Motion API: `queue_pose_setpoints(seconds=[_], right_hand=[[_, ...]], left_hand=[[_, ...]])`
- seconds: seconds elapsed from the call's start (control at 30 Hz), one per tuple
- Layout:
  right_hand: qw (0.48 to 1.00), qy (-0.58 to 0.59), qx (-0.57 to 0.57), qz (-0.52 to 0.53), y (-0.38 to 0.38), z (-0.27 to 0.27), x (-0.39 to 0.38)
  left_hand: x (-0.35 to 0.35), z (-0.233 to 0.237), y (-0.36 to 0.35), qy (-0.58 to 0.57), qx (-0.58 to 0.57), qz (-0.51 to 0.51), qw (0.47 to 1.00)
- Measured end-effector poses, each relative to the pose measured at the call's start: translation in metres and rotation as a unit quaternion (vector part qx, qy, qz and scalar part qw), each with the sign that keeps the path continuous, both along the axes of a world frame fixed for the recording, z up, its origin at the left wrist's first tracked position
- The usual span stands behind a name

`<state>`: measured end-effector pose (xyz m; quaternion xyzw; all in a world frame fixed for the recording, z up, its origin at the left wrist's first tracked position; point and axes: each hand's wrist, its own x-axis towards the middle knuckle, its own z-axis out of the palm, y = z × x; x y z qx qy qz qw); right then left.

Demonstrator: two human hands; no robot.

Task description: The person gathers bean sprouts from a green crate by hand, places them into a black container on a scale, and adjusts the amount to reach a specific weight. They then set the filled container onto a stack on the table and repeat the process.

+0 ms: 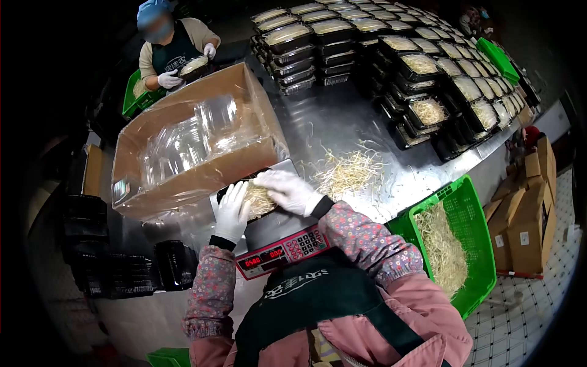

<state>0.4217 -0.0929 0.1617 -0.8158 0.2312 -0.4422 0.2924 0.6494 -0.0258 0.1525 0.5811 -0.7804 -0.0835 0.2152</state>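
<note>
A black tray (pixel 267 215) of bean sprouts (pixel 258 200) sits on the plate of a red digital scale (pixel 282 252) in front of me. My left hand (pixel 231 212), in a white glove, rests against the near left side of the sprouts with its fingers stretched out. From the right, my right hand (pixel 288 191), also gloved, lies over the far right side of the sprouts, fingers extended over them. The hands partly cover the tray. Red digits glow on the scale's display. A loose heap of sprouts (pixel 347 173) lies on the metal table to the right.
An open cardboard box (pixel 202 174) of clear plastic lids stands at the left, beside stacked black trays (pixel 116 275). Filled packs (pixel 422 64) are piled at the back right. A green crate (pixel 480 269) of sprouts is by my right arm. Across the table, a person (pixel 174 55) holds a pack.
</note>
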Motion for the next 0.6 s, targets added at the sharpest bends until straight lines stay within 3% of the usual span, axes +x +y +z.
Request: queue_pose_setpoints(seconds=[0.03, 0.1, 0.13, 0.17, 0.2, 0.23, 0.27, 0.3, 0.33, 0.37, 0.43, 0.5, 0.53, 0.6], right_hand=[[1.000, 0.005, -0.005, 0.004, -0.016, 0.000, -0.020], [0.979, 0.092, 0.082, -0.161, -0.037, -0.017, -0.070], [0.966, 0.123, 0.056, -0.222, -0.058, -0.051, -0.101], [0.939, 0.185, 0.164, -0.238, -0.072, -0.068, -0.133], [0.897, 0.311, 0.121, -0.292, -0.081, -0.102, -0.162], [0.825, 0.441, 0.215, -0.280, -0.075, -0.087, -0.170], [0.779, 0.517, 0.194, -0.297, -0.072, -0.120, -0.182], [0.775, 0.531, 0.212, -0.267, -0.059, -0.099, -0.177], [0.785, 0.533, 0.164, -0.270, -0.065, -0.140, -0.189], [0.858, 0.417, 0.143, -0.263, -0.061, -0.151, -0.196], [0.857, 0.409, 0.095, -0.300, -0.071, -0.186, -0.205], [0.873, 0.344, 0.175, -0.297, -0.069, -0.159, -0.200], [0.883, 0.317, 0.161, -0.306, -0.068, -0.137, -0.194], [0.934, 0.117, 0.211, -0.264, -0.079, -0.156, -0.206]], left_hand=[[0.000, 0.009, 0.006, 0.033, 0.002, 0.018, 0.999], [0.008, 0.022, 0.015, 0.084, -0.032, 0.033, 0.995], [0.013, 0.028, 0.021, 0.126, -0.045, 0.049, 0.990], [0.017, 0.036, 0.028, 0.160, -0.050, 0.068, 0.983], [0.023, 0.041, 0.034, 0.206, -0.061, 0.088, 0.973], [0.027, 0.046, 0.040, 0.232, -0.063, 0.106, 0.965], [0.033, 0.051, 0.046, 0.255, -0.066, 0.128, 0.956], [0.040, 0.052, 0.051, 0.253, -0.075, 0.145, 0.953], [0.044, 0.055, 0.055, 0.268, -0.083, 0.160, 0.946], [0.047, 0.060, 0.060, 0.269, -0.086, 0.175, 0.943], [0.059, 0.063, 0.070, 0.273, -0.092, 0.196, 0.937], [0.070, 0.058, 0.078, 0.276, -0.104, 0.205, 0.933], [0.073, 0.054, 0.083, 0.314, -0.091, 0.213, 0.921], [0.074, 0.044, 0.087, 0.393, -0.067, 0.220, 0.890]])
